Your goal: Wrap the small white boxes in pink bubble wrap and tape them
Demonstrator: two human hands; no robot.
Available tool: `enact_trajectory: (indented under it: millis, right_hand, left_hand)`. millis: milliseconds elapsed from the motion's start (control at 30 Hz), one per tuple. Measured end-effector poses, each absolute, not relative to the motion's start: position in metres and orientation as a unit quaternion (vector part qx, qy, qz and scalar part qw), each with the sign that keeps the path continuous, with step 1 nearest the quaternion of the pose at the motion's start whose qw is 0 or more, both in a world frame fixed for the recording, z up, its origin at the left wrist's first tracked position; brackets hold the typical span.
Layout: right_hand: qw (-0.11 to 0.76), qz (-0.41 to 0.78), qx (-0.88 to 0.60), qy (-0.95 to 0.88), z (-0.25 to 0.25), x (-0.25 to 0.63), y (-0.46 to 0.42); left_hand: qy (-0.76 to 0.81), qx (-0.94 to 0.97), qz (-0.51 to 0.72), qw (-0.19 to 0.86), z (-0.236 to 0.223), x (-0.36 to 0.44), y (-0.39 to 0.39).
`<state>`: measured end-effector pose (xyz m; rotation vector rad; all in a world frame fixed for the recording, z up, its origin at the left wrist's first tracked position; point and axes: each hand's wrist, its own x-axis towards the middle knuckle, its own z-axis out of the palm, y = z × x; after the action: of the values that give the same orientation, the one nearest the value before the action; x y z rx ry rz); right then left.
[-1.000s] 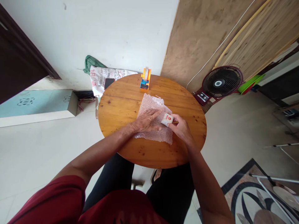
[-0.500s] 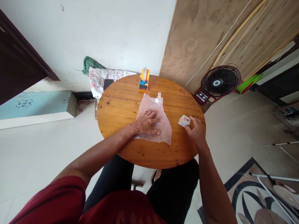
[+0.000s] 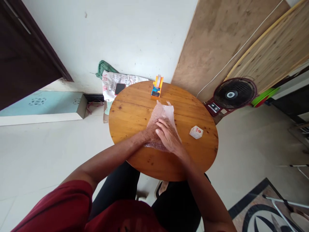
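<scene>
A sheet of pink bubble wrap (image 3: pixel 158 111) lies on the round wooden table (image 3: pixel 130 112), its right side looking paler and smoother, perhaps folded over. My left hand (image 3: pixel 151 132) rests flat on the wrap, its fingers largely covered by my other hand. Across it lies my right hand (image 3: pixel 169 135), fingers stretched out and nothing visibly gripped. To the right stands a small white box (image 3: pixel 196 132) with red print, apart from both hands. An orange and blue tape dispenser (image 3: pixel 157 86) sits at the table's far edge.
Behind the table's left edge are a printed white sack (image 3: pixel 109 84) and a dark phone-like slab (image 3: pixel 120 88). A dark red fan (image 3: pixel 233 93) stands beyond the right edge. The wall rises close behind the table.
My right hand has left the small white box and moved left onto my left hand and the bubble wrap. The wrap's right side has changed shape. The view has shifted slightly.
</scene>
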<state>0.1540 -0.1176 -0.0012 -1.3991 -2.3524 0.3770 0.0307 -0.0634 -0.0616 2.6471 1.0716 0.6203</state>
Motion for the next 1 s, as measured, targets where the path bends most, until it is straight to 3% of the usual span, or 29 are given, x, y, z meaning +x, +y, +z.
enact_trajectory:
  millis: [300,567,733,1000]
  right_hand:
    - [0.124,0.040,-0.663,-0.737,-0.031,0.216,-0.059]
    - [0.121,0.041,-0.664,-0.737,-0.033,0.221,-0.060]
    - [0.119,0.046,-0.664,-0.737,-0.030,0.222,-0.060]
    - [0.113,0.040,-0.658,-0.743,-0.033,0.224,-0.059]
  left_hand:
    - [0.311,0.929,0.153,0.132,-0.045,0.023,-0.062]
    - [0.332,0.909,0.152,0.200,-0.032,0.020,-0.051]
    - [0.365,0.916,0.106,0.131,-0.011,0.031,-0.042]
    - [0.476,0.872,0.071,0.088,-0.031,0.015,-0.030]
